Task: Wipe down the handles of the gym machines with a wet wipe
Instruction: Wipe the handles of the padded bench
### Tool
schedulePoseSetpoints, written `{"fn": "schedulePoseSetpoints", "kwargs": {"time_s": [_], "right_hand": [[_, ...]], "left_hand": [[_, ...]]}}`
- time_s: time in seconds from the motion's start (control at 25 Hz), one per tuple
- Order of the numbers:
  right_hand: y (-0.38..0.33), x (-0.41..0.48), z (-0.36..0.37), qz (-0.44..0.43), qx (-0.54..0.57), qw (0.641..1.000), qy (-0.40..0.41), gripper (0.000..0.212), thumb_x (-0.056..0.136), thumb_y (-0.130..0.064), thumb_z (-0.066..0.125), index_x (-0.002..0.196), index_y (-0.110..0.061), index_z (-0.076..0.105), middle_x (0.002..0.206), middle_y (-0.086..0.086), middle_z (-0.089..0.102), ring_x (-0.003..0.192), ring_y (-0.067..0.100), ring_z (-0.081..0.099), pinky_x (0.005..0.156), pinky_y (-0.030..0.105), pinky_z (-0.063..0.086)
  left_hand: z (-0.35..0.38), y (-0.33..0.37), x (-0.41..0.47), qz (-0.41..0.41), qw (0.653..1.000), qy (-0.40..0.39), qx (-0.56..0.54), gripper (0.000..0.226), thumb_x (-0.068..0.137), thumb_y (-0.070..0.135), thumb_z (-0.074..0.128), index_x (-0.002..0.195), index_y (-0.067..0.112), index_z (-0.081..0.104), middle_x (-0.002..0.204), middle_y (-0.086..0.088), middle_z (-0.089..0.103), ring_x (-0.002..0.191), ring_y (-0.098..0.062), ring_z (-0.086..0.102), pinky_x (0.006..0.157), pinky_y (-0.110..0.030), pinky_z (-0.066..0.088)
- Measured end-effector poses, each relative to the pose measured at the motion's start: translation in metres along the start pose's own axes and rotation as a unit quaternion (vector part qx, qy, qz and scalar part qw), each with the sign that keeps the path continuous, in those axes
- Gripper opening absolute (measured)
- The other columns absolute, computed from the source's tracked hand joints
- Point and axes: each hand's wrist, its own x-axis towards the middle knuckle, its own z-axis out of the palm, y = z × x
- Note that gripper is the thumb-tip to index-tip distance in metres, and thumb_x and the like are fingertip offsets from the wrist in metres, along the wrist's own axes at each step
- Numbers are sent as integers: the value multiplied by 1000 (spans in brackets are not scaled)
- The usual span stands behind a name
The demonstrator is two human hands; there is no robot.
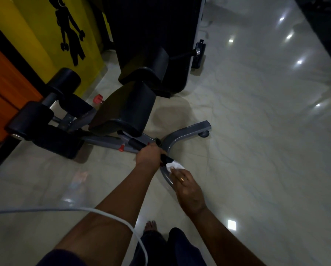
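Observation:
A black handle bar [136, 143] runs low across the foot of a grey-framed gym bench [182, 135] with a black seat pad [126, 110]. My left hand [148, 154] is closed around the middle of this handle. My right hand [187, 186] presses a white wet wipe [174, 166] against the near end of the handle, just right of my left hand. Only a short black stretch of handle shows between the two hands.
Black roller pads [64, 79] stick out at the bench's left. Red adjustment knobs [97, 98] sit on the frame. A yellow wall panel [45, 35] and an orange door stand at left. Another dark machine [157, 35] rises behind. A white cable [111, 217] crosses my left arm. Glossy tile floor [257, 131] spreads right.

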Motion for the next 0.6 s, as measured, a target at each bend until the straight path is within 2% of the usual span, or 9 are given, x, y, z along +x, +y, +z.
{"fn": "schedulePoseSetpoints", "kwargs": {"time_s": [0.08, 0.16, 0.2, 0.24, 0.32, 0.36, 0.4, 0.44, 0.6], "right_hand": [[6, 15, -1, 75, 18, 996, 46, 30, 76, -2, 74, 106, 2, 69, 107, 16, 68, 107, 24, 57, 102, 25, 44], [4, 35, -4, 327, 132, 934, 56, 12, 86, -7, 63, 94, -7, 72, 97, 10, 71, 93, 24, 63, 90, 18, 44], [-1, 42, -6, 491, 214, 843, 49, 11, 89, -9, 62, 87, -13, 72, 91, 8, 72, 86, 24, 65, 83, 23, 48], [-8, 46, -6, 631, 316, 707, 51, 14, 90, -8, 62, 81, -15, 70, 87, 8, 71, 81, 23, 65, 78, 29, 50], [-19, 49, 0, 738, 480, 455, 130, 10, 89, 0, 61, 87, -6, 70, 88, 13, 70, 77, 23, 64, 76, 32, 53], [-23, 51, 1, 749, 506, 396, 162, 11, 88, 3, 61, 96, 1, 69, 93, 18, 70, 78, 24, 64, 76, 31, 53], [-26, 52, 2, 754, 501, 388, 176, 17, 87, 3, 62, 103, 3, 68, 99, 19, 69, 81, 25, 65, 76, 30, 53], [-30, 55, -1, 754, 474, 420, 174, 21, 87, 2, 63, 107, 1, 68, 101, 15, 69, 85, 24, 65, 76, 28, 52], [-29, 68, -18, 664, 340, 655, 122, 21, 91, -12, 63, 109, -18, 70, 100, -7, 67, 95, 12, 64, 71, 8, 44]], "left_hand": [[1, -1, 1, -4, 1000, 19, -7, 34, 89, 18, 59, 121, 31, 62, 121, -8, 58, 107, -29, 58, 96, -39, 48], [5, -2, -2, 0, 999, 46, -21, 38, 88, 16, 61, 123, 32, 61, 120, -8, 57, 108, -30, 58, 97, -40, 48], [9, -2, -3, -4, 998, 65, -27, 37, 89, 17, 61, 124, 30, 62, 119, -8, 57, 109, -31, 59, 97, -39, 48], [10, -1, -4, -11, 996, 83, -35, 35, 90, 17, 61, 123, 27, 62, 118, -9, 58, 109, -31, 59, 96, -40, 49], [11, -2, -3, -12, 994, 104, -35, 33, 91, 17, 59, 123, 25, 62, 119, -9, 58, 110, -31, 59, 96, -40, 49], [11, -2, -4, -4, 994, 104, -30, 34, 91, 15, 59, 122, 26, 63, 120, -7, 57, 109, -30, 60, 96, -39, 49], [10, -2, -5, 1, 995, 96, -38, 32, 91, 14, 59, 120, 25, 64, 119, -6, 58, 108, -28, 60, 95, -39, 49], [9, -2, -5, 4, 996, 83, -43, 29, 91, 14, 59, 118, 25, 65, 119, -4, 59, 106, -27, 61, 95, -39, 50], [7, -2, -8, 0, 995, 76, -67, 31, 88, 16, 62, 114, 33, 64, 115, -3, 61, 100, -26, 62, 93, -39, 50]]}}
